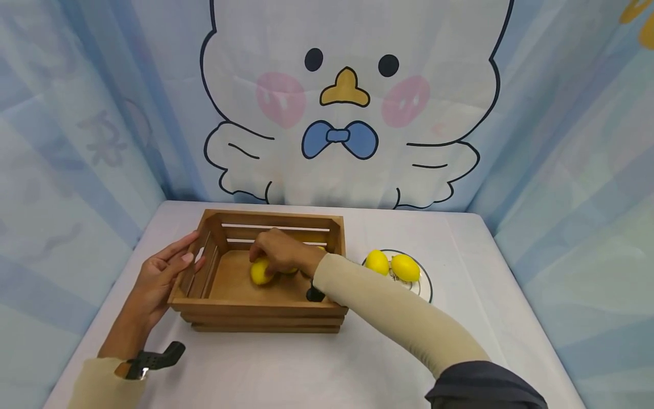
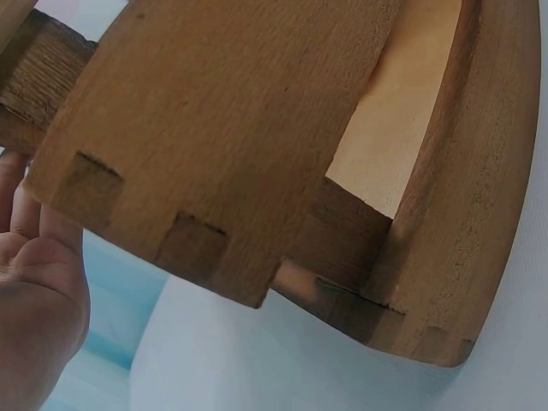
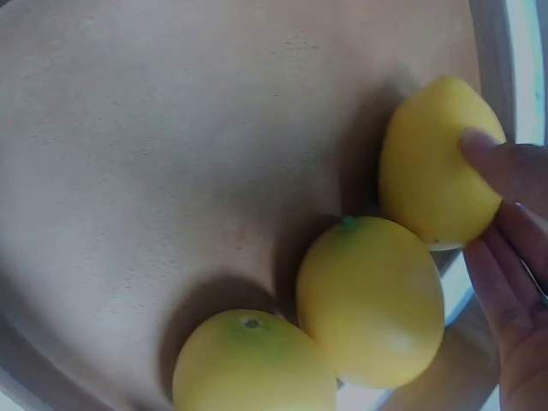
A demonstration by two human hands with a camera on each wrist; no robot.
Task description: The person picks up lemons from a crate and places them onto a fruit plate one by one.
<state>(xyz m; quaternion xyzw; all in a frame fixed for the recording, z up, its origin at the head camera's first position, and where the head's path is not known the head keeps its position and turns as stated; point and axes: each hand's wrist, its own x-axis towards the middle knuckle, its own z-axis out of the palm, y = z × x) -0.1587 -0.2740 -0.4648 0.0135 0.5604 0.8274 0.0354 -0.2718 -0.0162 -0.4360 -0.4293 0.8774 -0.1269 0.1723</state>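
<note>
A slatted wooden crate point(image 1: 260, 312) stands on the white table. Inside it, my right hand point(image 1: 280, 250) holds a yellow lemon point(image 1: 260, 272). The right wrist view shows the thumb on that lemon's side and the fingers below. Next to it lie two more yellow fruits, one with a green stem tip point(image 3: 370, 300), the other greenish around its stem spot point(image 3: 254, 364). They are mostly hidden by my arm in the head view. At the crate's left end, my left hand point(image 1: 155, 278) touches the slats with extended fingers, the thumb apart from them.
Right of the crate, a white plate point(image 1: 426, 291) with a dark rim carries two lemons point(image 1: 377, 262), partly behind my right sleeve. A printed curtain point(image 1: 337, 176) hangs behind the table and along both sides. Each wrist wears a strapped-on camera point(image 1: 153, 360).
</note>
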